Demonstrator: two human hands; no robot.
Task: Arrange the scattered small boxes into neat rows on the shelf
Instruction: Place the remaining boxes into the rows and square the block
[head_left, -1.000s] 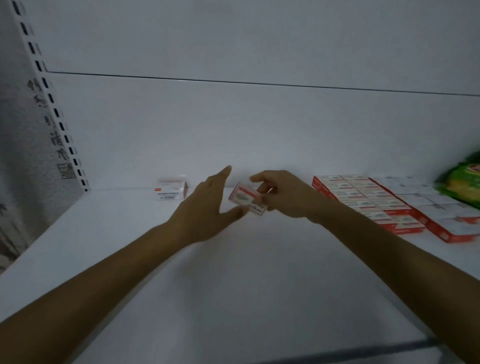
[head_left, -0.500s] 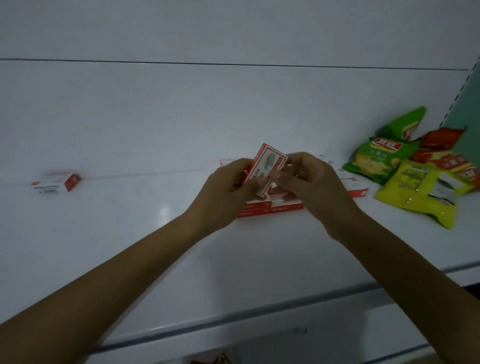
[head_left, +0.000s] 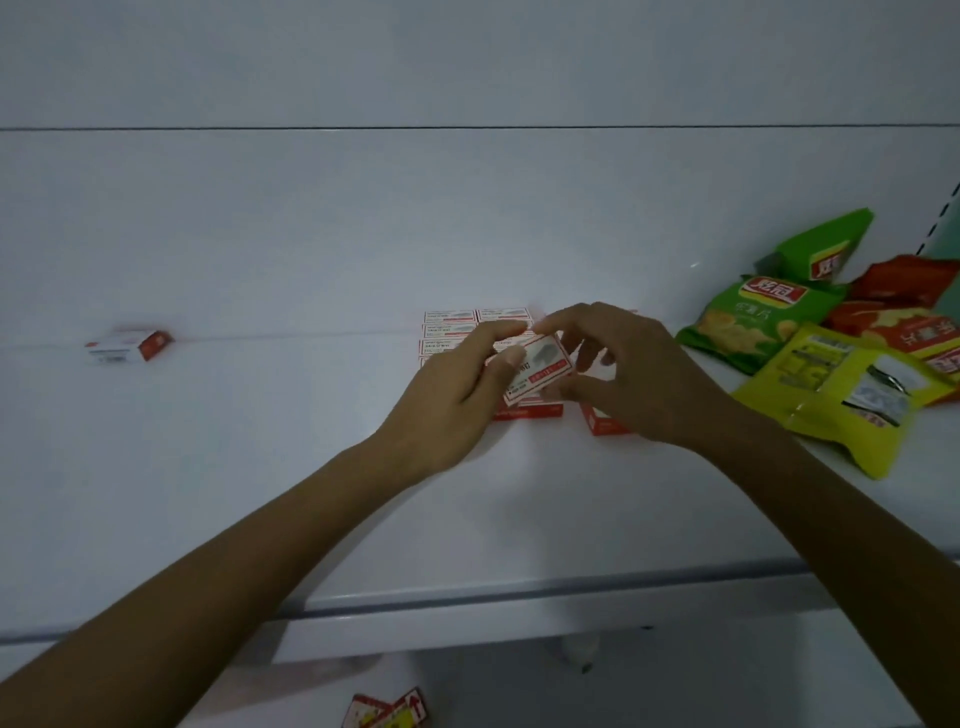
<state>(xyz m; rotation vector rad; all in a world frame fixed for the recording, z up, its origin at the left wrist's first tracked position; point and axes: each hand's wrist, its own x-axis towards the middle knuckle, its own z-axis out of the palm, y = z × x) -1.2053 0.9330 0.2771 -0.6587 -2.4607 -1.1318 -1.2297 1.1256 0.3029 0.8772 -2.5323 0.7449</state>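
White sheet metal forms the wide flat shelf (head_left: 260, 467); crinkled green, yellow and red snack bags (head_left: 831, 395) are heaped at its right end. At the back centre, rows of small red-and-white cardboard boxes (head_left: 449, 330) are laid flat. Just above them, the left hand (head_left: 447, 405) and right hand (head_left: 634, 374) are curled, and a tilted red-and-white box (head_left: 540, 371) is pinched between their fingertips. A lone matching box (head_left: 130, 345) is seen far left.

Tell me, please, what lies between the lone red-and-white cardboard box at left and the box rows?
Head view: only bare white shelf separates the lone box and the rows.
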